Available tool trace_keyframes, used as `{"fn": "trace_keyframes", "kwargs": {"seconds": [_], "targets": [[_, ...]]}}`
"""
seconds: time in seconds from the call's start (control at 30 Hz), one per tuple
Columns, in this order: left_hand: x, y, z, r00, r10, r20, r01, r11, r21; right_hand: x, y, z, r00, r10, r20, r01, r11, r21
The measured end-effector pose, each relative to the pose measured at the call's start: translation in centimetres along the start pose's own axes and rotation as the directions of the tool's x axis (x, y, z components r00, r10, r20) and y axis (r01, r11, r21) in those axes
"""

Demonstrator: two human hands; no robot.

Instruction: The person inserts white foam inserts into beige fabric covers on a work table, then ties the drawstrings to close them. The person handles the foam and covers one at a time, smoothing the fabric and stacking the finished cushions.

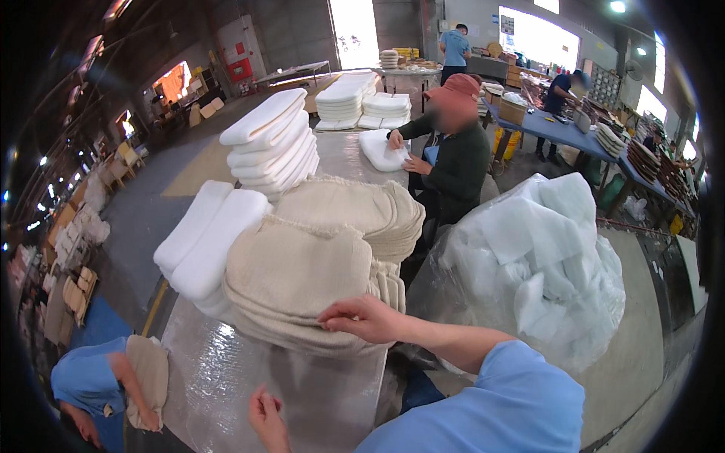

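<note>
In front of me, a stack of beige fabric covers (291,272) with frayed edges lies on the plastic-covered table (219,377). My right hand (362,317) reaches across to its near right edge, fingers loosely bent and the fingertips at the top cover. It does not visibly grip any cloth. Lower down, my left hand (268,419) hovers above the table's near part, fingers slightly curled and apart, holding nothing. A second beige stack (362,215) sits just behind the first.
White foam pads (204,245) lie left of the covers, with a taller pile (272,143) behind. A large clear bag of white padding (521,264) stands at right. Across the table a red-hatted co-worker (461,151) handles a white pad; another person (98,385) at lower left holds beige cloth.
</note>
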State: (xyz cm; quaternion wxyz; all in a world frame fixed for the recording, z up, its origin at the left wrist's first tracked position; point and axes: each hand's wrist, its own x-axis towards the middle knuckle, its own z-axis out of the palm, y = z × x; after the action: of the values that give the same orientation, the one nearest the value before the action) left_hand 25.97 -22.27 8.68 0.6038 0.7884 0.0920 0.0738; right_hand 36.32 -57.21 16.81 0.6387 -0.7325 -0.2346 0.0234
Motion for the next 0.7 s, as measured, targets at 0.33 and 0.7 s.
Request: {"fn": "trace_keyframes", "kwargs": {"seconds": [0.33,0.7], "targets": [[15.7,10.6,26.9,0.81,0.39,0.438,-0.536,0.795,0.283,18.8,0.2,-11.3,0.956,-0.233,0.176,0.206,0.966,0.158],[14.2,9.0,30.7,0.792,0.244,0.559,-0.573,0.614,0.543,42.9,7.5,-14.6,0.955,0.138,0.264,-0.276,0.742,0.611]]}}
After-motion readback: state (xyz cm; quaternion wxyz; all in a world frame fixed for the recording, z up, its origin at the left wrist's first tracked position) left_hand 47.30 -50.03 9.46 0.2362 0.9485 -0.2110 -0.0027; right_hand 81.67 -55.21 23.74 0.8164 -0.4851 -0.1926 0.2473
